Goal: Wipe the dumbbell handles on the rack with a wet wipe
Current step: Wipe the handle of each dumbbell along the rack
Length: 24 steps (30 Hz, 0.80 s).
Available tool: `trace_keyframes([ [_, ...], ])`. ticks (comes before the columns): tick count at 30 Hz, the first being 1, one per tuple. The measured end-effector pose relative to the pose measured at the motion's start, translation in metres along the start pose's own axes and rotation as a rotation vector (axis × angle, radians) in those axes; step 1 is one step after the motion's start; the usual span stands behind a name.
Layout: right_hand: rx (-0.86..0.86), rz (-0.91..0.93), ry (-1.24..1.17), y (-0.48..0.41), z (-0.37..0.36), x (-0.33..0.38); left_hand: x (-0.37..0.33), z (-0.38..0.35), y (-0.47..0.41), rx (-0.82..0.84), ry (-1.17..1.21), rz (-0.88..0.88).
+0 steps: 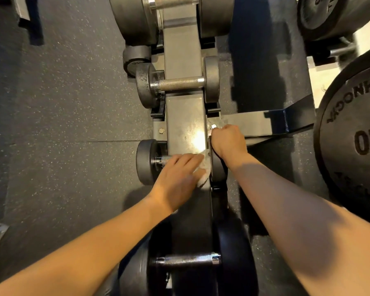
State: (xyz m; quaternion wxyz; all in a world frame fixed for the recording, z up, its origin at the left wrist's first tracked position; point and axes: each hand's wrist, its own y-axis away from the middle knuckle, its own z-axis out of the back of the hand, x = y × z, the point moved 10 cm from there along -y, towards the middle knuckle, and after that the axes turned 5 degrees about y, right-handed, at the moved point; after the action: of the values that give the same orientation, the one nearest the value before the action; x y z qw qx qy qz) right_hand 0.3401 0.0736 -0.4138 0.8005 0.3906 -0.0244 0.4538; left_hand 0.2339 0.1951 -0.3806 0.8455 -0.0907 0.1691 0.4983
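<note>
Both bare forearms reach forward and down from the lower corners and draw close together. The left hand (pixel 177 178) lies palm down, its fingers fairly straight and angled to the right, with the wipe (pixel 203 169) pinched between thumb and fingers. The right hand (pixel 229 142) is a fist with its back facing up, fingers curled over the rim of the dumbbell (pixel 145 161) head. The two hands lie just beside each other.

We read a large "20" on the big black weight (pixel 340 171) at the right, upside down to us. Beside it we make out part of a brand name, "HNOGY". The other markings are too blurred to read.
</note>
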Motion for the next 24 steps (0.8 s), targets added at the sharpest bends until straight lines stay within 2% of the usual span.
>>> trace_keyframes([
  [6,-0.020,0.023,-0.009,-0.006,-0.002,-0.001,0.006,0.012,-0.029,-0.188,0.086,0.005],
  [8,-0.011,0.023,-0.003,-0.008,-0.003,-0.001,0.010,0.010,-0.038,-0.148,0.090,-0.010],
  [11,-0.003,-0.004,-0.001,-0.009,-0.002,0.000,0.021,0.004,-0.042,0.004,0.165,-0.013],
  [13,0.009,-0.025,-0.011,-0.010,-0.001,0.000,0.037,0.004,-0.043,0.064,0.365,0.112],
  [15,0.029,-0.031,-0.016,-0.008,-0.002,0.001,0.060,-0.002,-0.041,0.109,0.578,0.335],
  [18,0.023,-0.025,-0.029,-0.006,-0.001,0.000,0.077,-0.011,-0.035,0.166,0.702,0.563],
  [20,0.020,-0.017,-0.032,-0.006,-0.002,0.000,0.077,-0.005,-0.030,0.166,0.598,0.578],
  [23,0.014,0.001,-0.023,-0.008,-0.002,0.000,0.069,0.024,-0.031,0.085,0.098,0.441],
  [24,0.006,0.002,-0.022,-0.009,-0.002,-0.001,0.064,0.031,-0.033,0.023,0.056,0.407],
])
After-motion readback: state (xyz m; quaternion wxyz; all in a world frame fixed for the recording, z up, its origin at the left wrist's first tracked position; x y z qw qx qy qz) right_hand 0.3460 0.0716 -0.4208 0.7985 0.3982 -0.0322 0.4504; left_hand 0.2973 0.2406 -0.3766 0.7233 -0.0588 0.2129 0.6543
